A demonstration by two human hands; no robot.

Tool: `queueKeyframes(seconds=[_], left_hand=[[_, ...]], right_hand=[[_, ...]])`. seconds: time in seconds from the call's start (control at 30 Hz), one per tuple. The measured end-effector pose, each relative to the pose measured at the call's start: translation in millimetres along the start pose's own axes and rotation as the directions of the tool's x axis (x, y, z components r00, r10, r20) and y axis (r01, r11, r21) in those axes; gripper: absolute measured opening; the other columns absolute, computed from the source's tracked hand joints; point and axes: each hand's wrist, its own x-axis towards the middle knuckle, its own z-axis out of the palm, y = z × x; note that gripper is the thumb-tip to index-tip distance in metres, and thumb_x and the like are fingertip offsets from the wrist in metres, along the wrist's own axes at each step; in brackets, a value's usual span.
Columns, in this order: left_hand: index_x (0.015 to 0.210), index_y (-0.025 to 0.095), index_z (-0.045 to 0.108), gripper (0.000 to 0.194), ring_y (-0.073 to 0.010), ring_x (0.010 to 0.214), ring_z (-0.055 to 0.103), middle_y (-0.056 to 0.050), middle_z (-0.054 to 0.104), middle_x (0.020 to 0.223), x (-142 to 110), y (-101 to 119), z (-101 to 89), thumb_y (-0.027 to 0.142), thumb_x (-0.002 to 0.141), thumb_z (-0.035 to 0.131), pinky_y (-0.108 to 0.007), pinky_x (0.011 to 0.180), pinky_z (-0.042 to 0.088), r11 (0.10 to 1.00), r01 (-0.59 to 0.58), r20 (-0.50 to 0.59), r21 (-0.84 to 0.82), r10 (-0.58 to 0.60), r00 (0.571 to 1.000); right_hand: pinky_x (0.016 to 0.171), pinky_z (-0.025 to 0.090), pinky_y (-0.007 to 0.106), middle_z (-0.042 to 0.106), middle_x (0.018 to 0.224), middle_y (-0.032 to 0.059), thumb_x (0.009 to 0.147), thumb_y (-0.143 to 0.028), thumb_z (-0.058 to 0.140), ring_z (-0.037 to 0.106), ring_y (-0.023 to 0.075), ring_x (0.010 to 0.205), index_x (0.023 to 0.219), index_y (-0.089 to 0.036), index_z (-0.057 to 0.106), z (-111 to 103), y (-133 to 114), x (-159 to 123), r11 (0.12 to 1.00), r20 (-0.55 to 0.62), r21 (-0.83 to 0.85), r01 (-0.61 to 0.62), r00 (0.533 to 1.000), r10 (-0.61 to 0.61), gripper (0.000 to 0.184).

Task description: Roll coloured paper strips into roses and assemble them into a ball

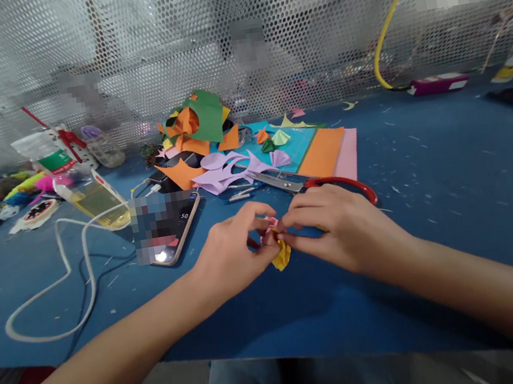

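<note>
Between my fingertips, just above the front half of the blue table, is a small piece of folded yellow paper with a bit of pink at its top. My left hand pinches it from the left, thumb below and index finger arched over. From the right, my right hand closes thumb and fingers on the same piece. The fingers hide much of its middle. Right behind my right hand lie scissors with red handles. Little folded fans in orange, green and purple rest beyond them.
Paper sheets, an orange one on top of pink, lie behind the scissors. Purple scraps and green paper are heaped behind. A phone, white cable and container of yellowish liquid stand left. Perforated metal closes the back.
</note>
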Motion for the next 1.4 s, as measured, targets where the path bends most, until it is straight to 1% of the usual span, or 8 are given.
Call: queueKeyframes(seconds=[0.13,0.4,0.63,0.77,1.0,1.17,1.27,1.4], left_hand=[[0.097,0.019,0.052,0.034,-0.0086,0.057,0.069,0.003,0.074,0.078,2,1,0.8,0.004,0.069,0.061,-0.011,0.046,0.052,0.999,0.026,-0.007,-0.02,-0.026,1.0],[0.101,0.019,0.055,0.032,-0.0108,0.058,0.07,0.002,0.075,0.081,2,1,2.4,0.007,0.071,0.059,-0.014,0.045,0.051,0.999,-0.003,-0.023,0.033,0.004,1.0],[0.109,0.018,0.059,0.036,-0.0134,0.058,0.07,-0.001,0.076,0.079,2,2,1.4,0.011,0.074,0.059,-0.016,0.045,0.053,0.999,0.022,0.007,0.039,-0.022,1.0],[0.111,0.015,0.06,0.033,-0.0166,0.064,0.072,-0.003,0.076,0.08,3,1,-1.3,0.015,0.078,0.059,-0.019,0.053,0.058,0.998,0.044,0.045,-0.047,-0.042,0.998],[0.114,0.018,0.06,0.033,-0.0175,0.072,0.073,-0.002,0.076,0.086,4,-1,-4.3,0.013,0.082,0.054,-0.021,0.062,0.06,0.992,-0.005,0.071,-0.126,0.014,0.997],[0.113,0.018,0.061,0.037,-0.0158,0.07,0.073,-0.004,0.075,0.092,5,-2,-5.9,0.01,0.077,0.057,-0.019,0.059,0.059,0.995,-0.061,0.077,-0.082,0.067,0.995],[0.113,0.018,0.062,0.038,-0.016,0.071,0.072,-0.004,0.075,0.094,6,-1,-8.2,0.011,0.076,0.059,-0.018,0.055,0.058,0.994,-0.043,0.121,-0.104,0.056,0.991],[0.115,0.018,0.059,0.036,-0.0174,0.078,0.072,-0.003,0.075,0.093,9,-1,-11.5,0.014,0.08,0.06,-0.019,0.056,0.058,0.984,0.029,0.236,-0.177,0.014,0.972]], right_hand=[[0.063,0.041,0.031,0.067,0.071,0.0036,0.084,-0.021,0.058,0.059,0.017,0.068,0.079,-0.018,0.066,2,1,0,1.0,-0.03,-0.013,-0.018,0.999,0.018,0.01],[0.065,0.044,0.032,0.069,0.069,0.0067,0.084,-0.021,0.055,0.062,0.0197,0.068,0.068,-0.016,0.065,8,2,-2,0.993,-0.025,-0.027,-0.112,0.993,0.111,0.02],[0.059,0.041,0.025,0.061,0.065,0.0011,0.079,-0.014,0.06,0.056,0.014,0.063,0.063,-0.018,0.057,10,6,1,0.993,0.005,0.072,-0.098,0.995,0.098,0.016],[0.06,0.04,0.023,0.057,0.066,-0.0006,0.078,-0.01,0.06,0.054,0.0123,0.063,0.066,-0.018,0.055,10,7,2,0.982,0.023,0.164,-0.099,0.995,0.096,0.015],[0.058,0.039,0.023,0.053,0.065,-0.0016,0.079,-0.013,0.057,0.051,0.0116,0.061,0.067,-0.019,0.051,7,8,1,0.977,0.011,0.197,-0.078,0.997,0.077,0.015],[0.058,0.039,0.023,0.053,0.064,-0.0014,0.078,-0.012,0.057,0.05,0.0118,0.061,0.068,-0.019,0.053,5,7,1,0.98,0.005,0.191,-0.051,0.999,0.051,0.012],[0.057,0.039,0.023,0.054,0.064,-0.0011,0.077,-0.013,0.059,0.051,0.0114,0.061,0.07,-0.017,0.057,4,7,1,0.977,0.005,0.207,-0.052,0.999,0.052,0.008],[0.056,0.039,0.022,0.054,0.063,-0.0012,0.078,-0.015,0.061,0.051,0.0107,0.059,0.073,-0.016,0.061,1,8,1,0.969,0.036,0.237,-0.065,0.998,0.058,0.005]])
